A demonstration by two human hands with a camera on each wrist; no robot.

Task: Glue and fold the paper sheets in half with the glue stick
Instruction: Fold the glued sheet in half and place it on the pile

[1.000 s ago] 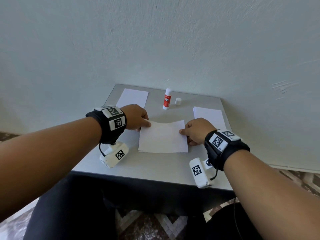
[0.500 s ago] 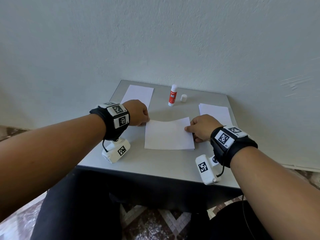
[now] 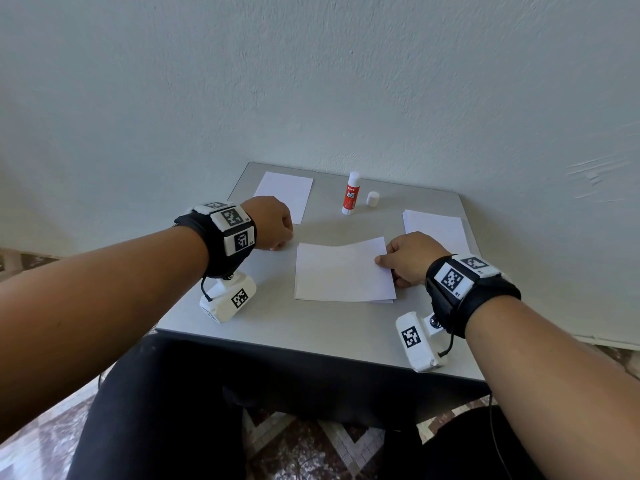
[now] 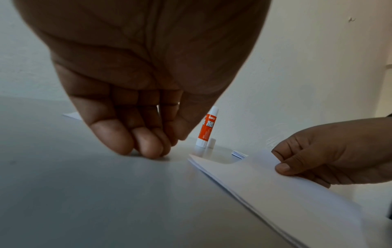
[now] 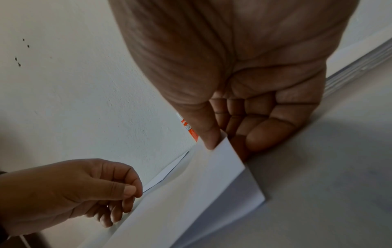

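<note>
Since a moment ago your left hand (image 3: 273, 225) has let go of the folded sheet's (image 3: 343, 271) left corner and is sitting just beside it, fingers curled with the tips touching the desk (image 3: 311, 327), holding nothing. Your right hand (image 3: 408, 259) is still pinching the sheet's right edge between thumb and fingers, keeping the top flap slightly raised while the fold lies toward you. The sheet is lying in the middle of the desk, between your hands. Beyond your right hand a stack of paper (image 3: 436, 226) is lying near the desk's right edge, and beyond your left hand a single sheet (image 3: 287, 190) is lying at the far left. Farthest back, the glue stick (image 3: 350, 195) is standing upright, uncapped, with its cap (image 3: 372, 199) just beside it.
</note>
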